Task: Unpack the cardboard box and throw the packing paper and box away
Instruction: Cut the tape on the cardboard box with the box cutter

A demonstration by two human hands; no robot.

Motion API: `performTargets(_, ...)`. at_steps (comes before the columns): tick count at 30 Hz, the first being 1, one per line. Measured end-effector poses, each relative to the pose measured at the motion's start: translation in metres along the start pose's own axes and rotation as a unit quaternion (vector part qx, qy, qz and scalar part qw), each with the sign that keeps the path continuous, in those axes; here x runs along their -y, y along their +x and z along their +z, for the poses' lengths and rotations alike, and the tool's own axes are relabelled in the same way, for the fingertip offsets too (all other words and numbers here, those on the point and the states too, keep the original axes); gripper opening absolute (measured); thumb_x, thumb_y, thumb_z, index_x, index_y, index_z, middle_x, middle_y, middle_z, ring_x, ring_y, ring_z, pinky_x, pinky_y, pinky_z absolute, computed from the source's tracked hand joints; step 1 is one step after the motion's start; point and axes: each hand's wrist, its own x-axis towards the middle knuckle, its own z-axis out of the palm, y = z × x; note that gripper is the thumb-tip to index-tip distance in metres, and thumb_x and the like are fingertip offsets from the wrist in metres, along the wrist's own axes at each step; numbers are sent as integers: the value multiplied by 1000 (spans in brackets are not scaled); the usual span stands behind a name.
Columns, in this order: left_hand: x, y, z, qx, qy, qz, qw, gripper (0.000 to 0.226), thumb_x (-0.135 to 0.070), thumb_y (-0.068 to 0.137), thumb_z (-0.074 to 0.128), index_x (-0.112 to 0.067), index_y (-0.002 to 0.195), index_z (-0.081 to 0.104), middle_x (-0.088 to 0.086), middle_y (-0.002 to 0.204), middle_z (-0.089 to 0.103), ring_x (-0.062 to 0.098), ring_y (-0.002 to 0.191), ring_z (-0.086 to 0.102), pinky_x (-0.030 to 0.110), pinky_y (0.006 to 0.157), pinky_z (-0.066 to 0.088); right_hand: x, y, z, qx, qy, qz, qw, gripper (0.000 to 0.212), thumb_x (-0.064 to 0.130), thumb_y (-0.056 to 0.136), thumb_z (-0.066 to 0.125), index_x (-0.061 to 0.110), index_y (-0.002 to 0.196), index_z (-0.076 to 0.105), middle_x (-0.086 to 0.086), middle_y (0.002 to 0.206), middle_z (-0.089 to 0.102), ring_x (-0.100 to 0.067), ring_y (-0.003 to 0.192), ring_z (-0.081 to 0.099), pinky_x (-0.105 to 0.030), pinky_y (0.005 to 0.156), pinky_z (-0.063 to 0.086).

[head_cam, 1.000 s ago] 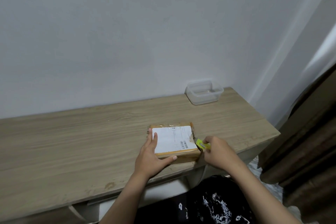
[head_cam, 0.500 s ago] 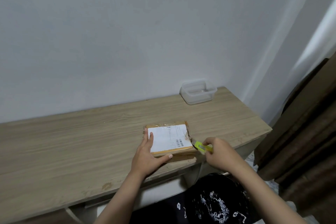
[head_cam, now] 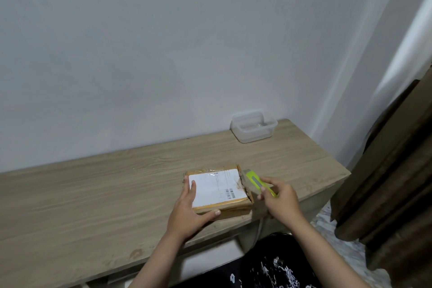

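A flat cardboard box, taped and carrying a white shipping label, lies near the front edge of the wooden table. My left hand rests flat on the box's left part, thumb along its front side. My right hand holds a yellow-green utility knife, whose tip sits at the box's far right corner. The tape along the box's right edge looks cut and ragged. The box's contents are hidden.
A clear plastic container stands at the back right of the table against the white wall. A brown curtain hangs to the right, past the table's end. Black patterned clothing shows below the table edge.
The knife has travelled along the box's right edge from the near corner to the far corner. My left hand has stayed on the box.
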Motion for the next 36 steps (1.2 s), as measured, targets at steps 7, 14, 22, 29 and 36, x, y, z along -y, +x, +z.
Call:
performTargets(7,6,7,-5,20,5,2,1000,134,-84,40,64,-24,148,13,-20,154,-11,-10,134,2,16,108,12,-14,0,6,42,53,9,998,37,0,89,52,26,115,58,-8,84,73,-13,56,68,-21,40,48)
performTargets(14,24,24,-28,2,44,-14,999,104,-66,50,72,-28,140,38,-6,156,3,13,140,25,30,109,30,-25,6,13,94,106,29,989,45,-6,92,44,21,127,49,-14,90,69,-12,40,49,-23,35,43)
performTargets(22,-11,8,7,-266,60,-97,957,65,-52,72,56,-15,125,52,20,140,40,37,126,37,47,103,34,-27,38,20,90,200,51,974,42,-4,91,50,14,129,48,-15,98,70,3,65,66,-14,51,49)
performTargets(29,-56,27,47,-178,-36,-178,967,124,-75,55,67,-17,148,8,3,155,-21,27,143,-4,38,114,15,-34,82,19,129,197,35,971,55,-10,82,59,12,131,46,-17,110,66,-8,90,68,-18,64,54)
performTargets(36,-19,56,6,-32,0,-117,993,129,-76,45,72,-22,148,15,-8,155,-18,13,144,3,32,117,14,-30,147,28,134,79,18,988,49,3,77,71,12,124,56,-2,87,63,-15,70,61,-26,66,52)
